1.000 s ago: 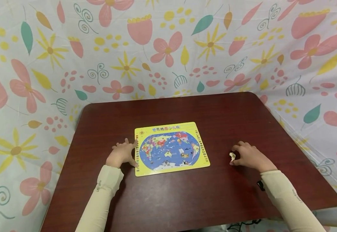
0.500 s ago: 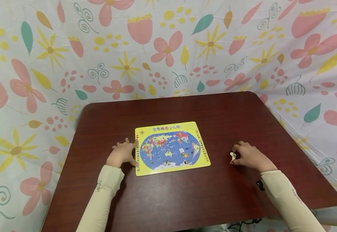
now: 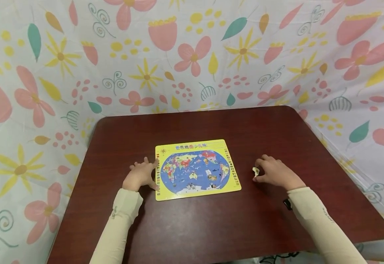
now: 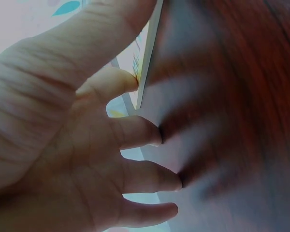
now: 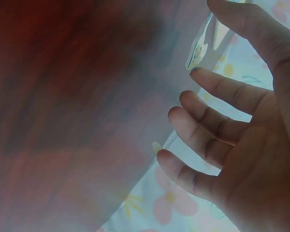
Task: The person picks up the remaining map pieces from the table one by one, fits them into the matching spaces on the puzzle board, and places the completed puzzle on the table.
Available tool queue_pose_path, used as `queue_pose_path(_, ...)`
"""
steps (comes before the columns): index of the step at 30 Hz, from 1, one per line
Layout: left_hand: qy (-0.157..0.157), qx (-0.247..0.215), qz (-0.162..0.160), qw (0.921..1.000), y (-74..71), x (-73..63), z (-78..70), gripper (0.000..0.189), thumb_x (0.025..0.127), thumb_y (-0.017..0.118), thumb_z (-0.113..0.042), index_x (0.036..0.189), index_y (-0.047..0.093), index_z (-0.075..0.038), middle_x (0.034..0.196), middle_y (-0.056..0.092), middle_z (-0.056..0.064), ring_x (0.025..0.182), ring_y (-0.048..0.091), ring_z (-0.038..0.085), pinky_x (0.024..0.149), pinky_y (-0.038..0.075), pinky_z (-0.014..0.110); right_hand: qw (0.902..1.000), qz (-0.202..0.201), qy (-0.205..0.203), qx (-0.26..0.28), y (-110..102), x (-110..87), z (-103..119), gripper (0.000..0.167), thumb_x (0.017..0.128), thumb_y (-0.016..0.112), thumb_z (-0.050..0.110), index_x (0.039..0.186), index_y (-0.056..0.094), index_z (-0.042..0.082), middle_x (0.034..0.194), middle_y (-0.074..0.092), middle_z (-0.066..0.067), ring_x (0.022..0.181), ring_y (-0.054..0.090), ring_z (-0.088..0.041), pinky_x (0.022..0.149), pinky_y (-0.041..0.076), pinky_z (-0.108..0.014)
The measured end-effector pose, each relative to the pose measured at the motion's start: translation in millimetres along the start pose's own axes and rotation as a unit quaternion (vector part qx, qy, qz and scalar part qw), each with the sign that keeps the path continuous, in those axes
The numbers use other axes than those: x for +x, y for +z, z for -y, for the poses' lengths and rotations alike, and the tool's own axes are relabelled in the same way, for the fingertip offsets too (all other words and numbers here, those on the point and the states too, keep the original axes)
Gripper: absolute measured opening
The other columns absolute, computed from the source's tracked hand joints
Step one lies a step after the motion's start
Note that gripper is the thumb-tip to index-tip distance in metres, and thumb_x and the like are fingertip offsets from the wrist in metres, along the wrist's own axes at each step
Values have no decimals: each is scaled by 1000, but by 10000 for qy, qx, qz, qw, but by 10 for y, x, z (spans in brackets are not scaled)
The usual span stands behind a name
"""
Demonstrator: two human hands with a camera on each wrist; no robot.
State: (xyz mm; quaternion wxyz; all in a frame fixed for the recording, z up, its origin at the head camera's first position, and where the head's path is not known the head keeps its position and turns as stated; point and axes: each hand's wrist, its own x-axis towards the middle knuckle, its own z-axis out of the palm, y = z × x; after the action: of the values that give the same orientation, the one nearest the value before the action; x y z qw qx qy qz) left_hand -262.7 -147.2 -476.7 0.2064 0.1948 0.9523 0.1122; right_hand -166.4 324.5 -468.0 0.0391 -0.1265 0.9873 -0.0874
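Note:
A yellow-bordered world map puzzle board [image 3: 165, 192] lies flat on the dark wooden table [image 3: 192, 227]. At its left edge is my left hand [image 3: 140, 175], thumb and index finger touching the border, the other fingers spread over the tabletop. The left wrist view shows that hand [image 4: 82, 140] with fairly straight fingers beside the board's edge [image 4: 147, 63]. To the right of the board, my right hand [image 3: 275, 172] pinches a small, pale, irregular puzzle piece [image 3: 256, 171] between thumb and index finger. In the right wrist view this piece [image 5: 198, 50] stands on edge, a coloured print on its face.
A white cloth with flowers and leaves [image 3: 192, 55] hangs behind and beside the table. Dark cables [image 3: 277, 257] show beneath the front edge. A small black object [image 3: 288, 204] sits under the right sleeve's cuff.
My right hand has moved left with the puzzle piece, closer to the board. The left hand stays at the board's left edge. The head view has shifted slightly.

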Motion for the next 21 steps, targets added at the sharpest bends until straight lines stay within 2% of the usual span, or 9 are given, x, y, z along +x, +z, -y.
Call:
queue_pose_path(11,-36,-112,32,9999,70,-14,-14,112,72,93,-36,160,30,-7,157,18,39,132,23,73,104,23,78,9994,-75,-322,64,-24,305,298,38,78,88,31,99,67,7,89,53,-3,76,47,-19,66,41,-40)
queue_pose_path(21,-54,-115,-32,9999,-6,-17,-19,113,72,94,-36,160,30,-9,158,18,38,133,22,72,105,22,78,9986,168,-507,12,-12,594,538,41,78,88,31,105,69,6,90,54,-4,78,49,-21,70,42,-44)
